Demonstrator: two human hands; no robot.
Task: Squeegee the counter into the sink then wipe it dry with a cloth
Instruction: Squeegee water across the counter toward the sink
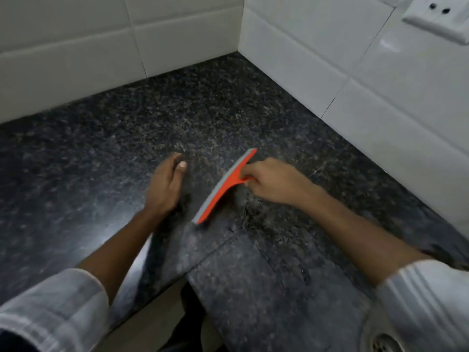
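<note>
An orange squeegee (224, 186) with a grey rubber blade rests edge-down on the dark speckled granite counter (106, 158), its blade running diagonally from upper right to lower left. My right hand (274, 182) is shut on its short orange handle. My left hand (166, 184) lies on the counter just left of the blade, fingers loosely apart, holding nothing. At the bottom right corner the steel sink (380, 339) shows part of its basin and drain. No cloth is in view.
White tiled walls (330, 72) meet in a corner behind the counter. A white wall socket (441, 16) sits at the top right. The counter's front edge (152, 283) runs diagonally near my left sleeve, with floor below it.
</note>
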